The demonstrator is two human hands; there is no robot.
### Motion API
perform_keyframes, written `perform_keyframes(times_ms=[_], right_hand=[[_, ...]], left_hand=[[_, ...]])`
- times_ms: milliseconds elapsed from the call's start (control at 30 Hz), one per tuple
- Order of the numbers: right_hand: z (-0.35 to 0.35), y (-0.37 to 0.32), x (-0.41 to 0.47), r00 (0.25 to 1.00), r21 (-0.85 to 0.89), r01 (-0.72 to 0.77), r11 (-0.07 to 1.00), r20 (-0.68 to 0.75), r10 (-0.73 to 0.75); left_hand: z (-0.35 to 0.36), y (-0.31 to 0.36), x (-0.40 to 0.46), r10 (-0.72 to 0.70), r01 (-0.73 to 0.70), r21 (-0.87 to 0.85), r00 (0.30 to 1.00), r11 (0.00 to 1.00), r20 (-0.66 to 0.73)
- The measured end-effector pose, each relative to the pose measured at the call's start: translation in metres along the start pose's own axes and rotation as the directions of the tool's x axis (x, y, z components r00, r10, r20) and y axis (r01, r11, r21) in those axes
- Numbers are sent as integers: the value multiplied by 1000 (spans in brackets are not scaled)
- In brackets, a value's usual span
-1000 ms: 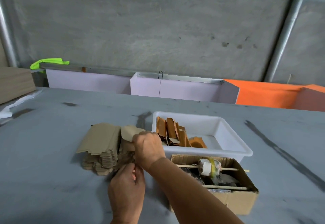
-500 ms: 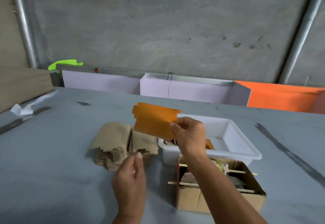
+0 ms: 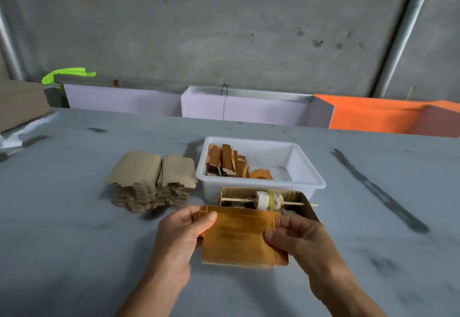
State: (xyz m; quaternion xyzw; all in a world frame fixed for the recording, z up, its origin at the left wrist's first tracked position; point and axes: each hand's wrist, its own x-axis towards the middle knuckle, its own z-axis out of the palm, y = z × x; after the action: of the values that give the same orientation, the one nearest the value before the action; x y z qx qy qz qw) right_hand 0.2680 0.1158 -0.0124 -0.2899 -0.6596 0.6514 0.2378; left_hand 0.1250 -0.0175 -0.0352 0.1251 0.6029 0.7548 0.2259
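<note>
A single camera rides on my head, wide-angled, facing forward and down over the grey table (image 3: 74, 229). My left hand (image 3: 178, 235) and right hand (image 3: 301, 239), holding the gold card (image 3: 239, 239), sit closest, low in the frame. The white tray (image 3: 211, 192) lies mid-frame, a little farther off; the concrete wall (image 3: 224, 30) fills the top, farthest away.

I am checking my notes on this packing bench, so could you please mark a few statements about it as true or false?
1. The left hand and the right hand both hold the gold card blank. True.
2. The brown stack of flat blanks lies left of the white tray. True.
3. The white tray is empty. False: folded card pieces stand in its left part.
4. The cardboard box sits beyond the tray. False: the cardboard box sits in front of it, nearer the person.
</note>
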Motion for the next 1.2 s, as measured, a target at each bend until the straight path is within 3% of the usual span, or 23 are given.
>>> perform_keyframes(times_ms=[167,267,333,400,467,533,633,733,833,1067,1200], right_hand=[[-19,13,-16,997,27,82,996,1,-82],[-25,22,-21,971,-149,234,961,-22,-239],[-29,28,-25,907,-407,376,833,-25,-421],[-34,40,-29,787,-627,518,582,82,-612],[-38,53,-34,704,-729,592,343,261,-661],[-41,66,-37,682,-767,612,192,389,-619],[-43,77,-42,684,-771,629,102,485,-545],[-41,78,-44,706,-774,624,108,498,-504],[-39,78,-47,734,-774,615,150,493,-468],[-36,86,-51,858,-739,478,474,278,-432],[-28,92,-50,926,-754,296,587,76,-369]], left_hand=[[8,-17,-18,23,-27,55,997,998,69],[7,-21,-24,227,-257,174,957,950,179],[2,-24,-25,398,-470,337,879,816,263],[-6,-30,-27,540,-662,476,748,578,386],[-14,-37,-32,563,-786,518,609,337,559],[-20,-44,-38,510,-848,511,506,144,696],[-22,-48,-47,412,-866,499,447,-22,794],[-17,-48,-56,311,-848,517,462,-120,830],[-17,-51,-58,304,-837,542,498,-75,812],[-18,-64,-55,272,-669,652,742,358,613],[-13,-68,-51,215,-520,742,853,424,475]])
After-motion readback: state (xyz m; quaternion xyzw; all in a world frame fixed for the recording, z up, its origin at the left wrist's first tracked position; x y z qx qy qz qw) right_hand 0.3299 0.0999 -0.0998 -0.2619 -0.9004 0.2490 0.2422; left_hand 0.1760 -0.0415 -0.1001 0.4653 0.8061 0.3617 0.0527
